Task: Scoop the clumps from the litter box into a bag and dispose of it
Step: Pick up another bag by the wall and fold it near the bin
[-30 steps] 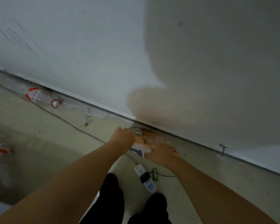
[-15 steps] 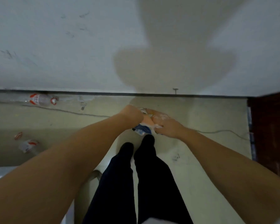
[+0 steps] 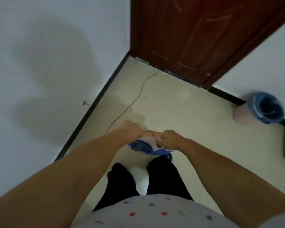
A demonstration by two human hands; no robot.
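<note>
Both hands, left hand [image 3: 133, 131] and right hand [image 3: 169, 138], grip the bag [image 3: 146, 145] with curled fingers; the person should keep its mouth pinched tight while carrying it to the bin [image 3: 262, 111] at two o'clock.

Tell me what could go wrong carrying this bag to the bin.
Both the left hand and right hand grip the crumpled blue-and-white plastic bag only at its top, so it might slip or spill. The thin dark cable across the pale floor could trip you. The blue-lined pink bin stands some way off.
</note>
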